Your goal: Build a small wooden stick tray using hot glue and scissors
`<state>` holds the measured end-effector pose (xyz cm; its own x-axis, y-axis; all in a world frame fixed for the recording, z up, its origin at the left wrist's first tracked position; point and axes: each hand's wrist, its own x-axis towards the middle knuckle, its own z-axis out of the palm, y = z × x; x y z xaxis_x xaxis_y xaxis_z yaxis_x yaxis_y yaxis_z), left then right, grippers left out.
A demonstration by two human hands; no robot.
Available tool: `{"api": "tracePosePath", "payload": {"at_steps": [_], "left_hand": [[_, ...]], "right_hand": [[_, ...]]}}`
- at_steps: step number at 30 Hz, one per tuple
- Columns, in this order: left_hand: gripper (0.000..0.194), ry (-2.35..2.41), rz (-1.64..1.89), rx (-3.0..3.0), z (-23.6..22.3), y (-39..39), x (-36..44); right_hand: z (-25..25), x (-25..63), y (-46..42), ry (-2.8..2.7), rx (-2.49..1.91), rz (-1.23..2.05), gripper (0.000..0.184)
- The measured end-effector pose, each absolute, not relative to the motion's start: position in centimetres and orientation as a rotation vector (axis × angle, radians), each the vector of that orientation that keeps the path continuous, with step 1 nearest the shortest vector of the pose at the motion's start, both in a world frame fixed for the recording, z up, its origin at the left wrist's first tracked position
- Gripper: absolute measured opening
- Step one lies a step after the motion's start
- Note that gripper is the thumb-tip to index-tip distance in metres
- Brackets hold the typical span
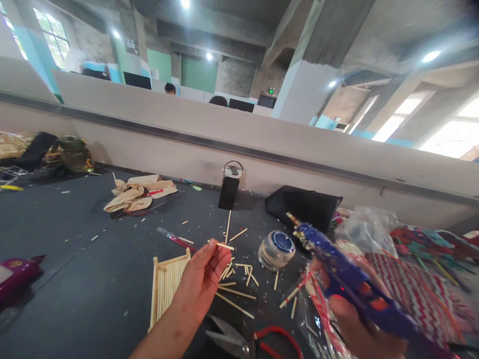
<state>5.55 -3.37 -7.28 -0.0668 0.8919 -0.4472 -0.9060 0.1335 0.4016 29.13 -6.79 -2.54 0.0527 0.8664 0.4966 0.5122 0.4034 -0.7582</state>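
Note:
My left hand pinches a short pale wooden stick between thumb and fingertips, over the middle of the dark table. My right hand is wrapped round a blue hot glue gun, its nozzle pointing up and left, with lumps of dried glue near the tip. Partly hidden behind my left wrist lies a flat panel of wooden sticks with a raised edge frame. Loose cut sticks are scattered beside it. Red-handled snips lie with blades apart at the near edge.
A clear round jar with a blue lid stands between my hands. Behind are a phone on a stand, a black pouch and crumpled brown paper. Plastic wrapping and striped woven cloth lie right, a purple object left.

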Motion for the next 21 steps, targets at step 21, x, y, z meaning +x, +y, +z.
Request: {"api": "tracePosePath", "payload": {"at_steps": [21], "left_hand": [[0.02,0.96,1.556,0.437,-7.7,-5.7,0.9]], "right_hand": [[-6.9,31.2,3.0,-2.307,-1.691,-0.361,0.048]]}}
